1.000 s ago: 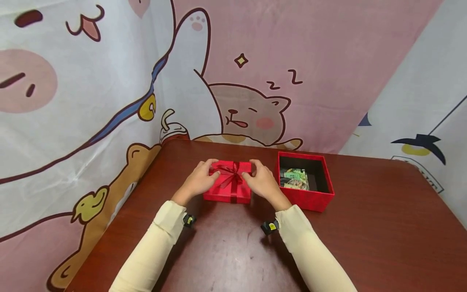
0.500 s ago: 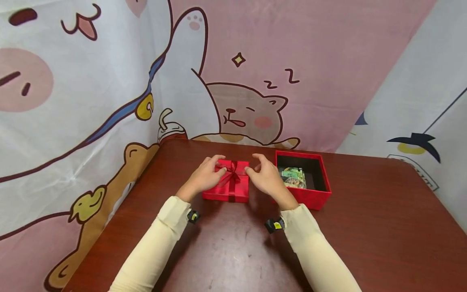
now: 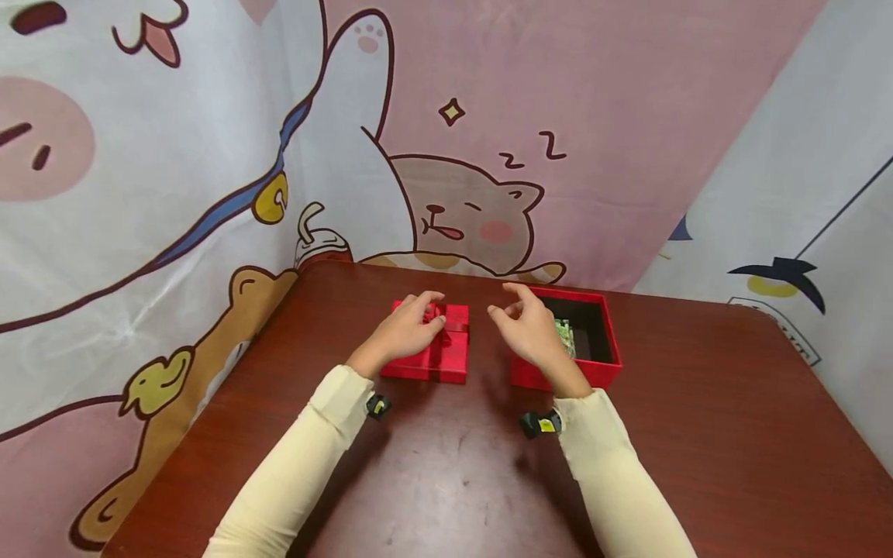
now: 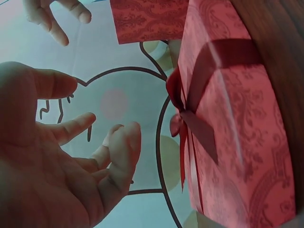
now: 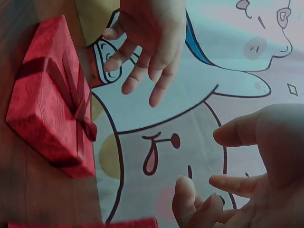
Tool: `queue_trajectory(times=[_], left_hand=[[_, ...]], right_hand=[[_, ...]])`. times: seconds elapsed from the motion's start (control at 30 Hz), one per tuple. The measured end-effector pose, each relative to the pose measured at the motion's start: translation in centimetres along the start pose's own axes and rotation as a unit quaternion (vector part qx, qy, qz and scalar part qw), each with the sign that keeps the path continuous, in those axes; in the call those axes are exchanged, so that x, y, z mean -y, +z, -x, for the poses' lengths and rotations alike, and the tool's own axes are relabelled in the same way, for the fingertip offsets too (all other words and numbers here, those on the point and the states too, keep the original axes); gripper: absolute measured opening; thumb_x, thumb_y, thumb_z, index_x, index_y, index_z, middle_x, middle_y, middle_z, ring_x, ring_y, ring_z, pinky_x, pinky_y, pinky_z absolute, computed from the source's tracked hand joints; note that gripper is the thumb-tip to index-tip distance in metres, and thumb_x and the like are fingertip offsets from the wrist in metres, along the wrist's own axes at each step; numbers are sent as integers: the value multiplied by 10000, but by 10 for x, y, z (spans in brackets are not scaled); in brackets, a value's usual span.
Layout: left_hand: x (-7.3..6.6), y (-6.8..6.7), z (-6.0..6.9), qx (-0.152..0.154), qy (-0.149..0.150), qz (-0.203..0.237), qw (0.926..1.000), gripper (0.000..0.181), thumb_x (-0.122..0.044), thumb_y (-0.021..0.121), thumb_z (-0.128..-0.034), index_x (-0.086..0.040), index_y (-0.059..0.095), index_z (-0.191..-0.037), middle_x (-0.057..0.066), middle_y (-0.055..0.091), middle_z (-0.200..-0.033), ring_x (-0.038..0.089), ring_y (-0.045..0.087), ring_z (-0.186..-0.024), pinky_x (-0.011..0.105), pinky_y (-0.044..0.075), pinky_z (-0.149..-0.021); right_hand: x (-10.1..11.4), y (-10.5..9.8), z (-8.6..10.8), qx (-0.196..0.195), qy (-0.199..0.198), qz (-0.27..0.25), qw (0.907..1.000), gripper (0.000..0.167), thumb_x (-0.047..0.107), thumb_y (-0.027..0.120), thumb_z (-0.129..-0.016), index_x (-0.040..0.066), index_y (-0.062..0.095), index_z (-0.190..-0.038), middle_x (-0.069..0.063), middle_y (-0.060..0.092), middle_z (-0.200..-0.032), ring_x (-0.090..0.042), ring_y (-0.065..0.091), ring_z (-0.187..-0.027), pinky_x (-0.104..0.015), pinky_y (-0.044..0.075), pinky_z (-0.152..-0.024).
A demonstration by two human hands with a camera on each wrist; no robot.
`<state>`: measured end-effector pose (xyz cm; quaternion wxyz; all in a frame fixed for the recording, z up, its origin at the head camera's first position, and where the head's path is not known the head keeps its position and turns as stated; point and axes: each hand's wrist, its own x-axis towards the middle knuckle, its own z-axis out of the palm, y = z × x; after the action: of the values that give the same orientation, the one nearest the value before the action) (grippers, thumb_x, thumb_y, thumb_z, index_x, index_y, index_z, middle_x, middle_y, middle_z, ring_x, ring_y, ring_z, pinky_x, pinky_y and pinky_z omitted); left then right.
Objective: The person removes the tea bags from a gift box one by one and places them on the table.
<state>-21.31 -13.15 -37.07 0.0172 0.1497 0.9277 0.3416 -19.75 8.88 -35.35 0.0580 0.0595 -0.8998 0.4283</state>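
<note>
A red patterned gift-box lid (image 3: 453, 364) with a dark red ribbon bow (image 4: 187, 114) lies on the table. Above it hovers my left hand (image 3: 405, 332), fingers loosely bent; the left wrist view shows a gap between the hand and the lid (image 4: 242, 128). My right hand (image 3: 530, 332) hangs in the air before the left side of an open red box (image 3: 593, 373), partly covering it, with nothing in its fingers. Inside the black-lined box lies a green printed packet (image 3: 565, 335), half hidden by that hand.
The brown wooden table (image 3: 446, 473) carries the lid and box. A cartoon-printed cloth (image 3: 614, 116) hangs along its back and left edges. Each wrist wears a small black camera, such as the left wrist camera (image 3: 379, 407).
Both hands have come off the lid, which they touched at its sides a second ago. The left now hangs above it; the right has moved right toward the box. The view shifted slightly.
</note>
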Motion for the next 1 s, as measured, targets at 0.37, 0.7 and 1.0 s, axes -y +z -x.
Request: queue_trajectory(times=[0.37, 0.7, 1.0], left_hand=[[-16, 12, -11, 138, 176, 89, 9997, 481, -288, 521, -992, -161, 452, -1451, 105, 566, -1262, 259, 530, -1207, 463, 462, -935], [-31, 26, -17, 229, 216, 168, 9994, 467, -299, 504, -1008, -158, 455, -1450, 126, 558, -1304, 274, 528, -1241, 474, 439, -986], [-45, 36, -23, 293, 346, 240, 9987, 475, -313, 511, -1010, -166, 446, -1457, 96, 570, -1243, 276, 532, -1201, 465, 435, -980]], right_hand=[[-17, -26, 4, 5, 247, 51, 9997, 527, 314, 588, -965, 114, 471, -1438, -172, 643, -1061, -296, 615, -878, -387, 486, -711], [-29, -43, 7, -66, 339, 194, 9992, 518, 314, 590, -968, 137, 473, -1441, -165, 651, -1087, -313, 610, -918, -412, 467, -749], [-44, -57, 10, -213, 222, 228, 9993, 484, 275, 601, -964, 94, 514, -1405, -166, 649, -1005, -287, 601, -846, -351, 458, -679]])
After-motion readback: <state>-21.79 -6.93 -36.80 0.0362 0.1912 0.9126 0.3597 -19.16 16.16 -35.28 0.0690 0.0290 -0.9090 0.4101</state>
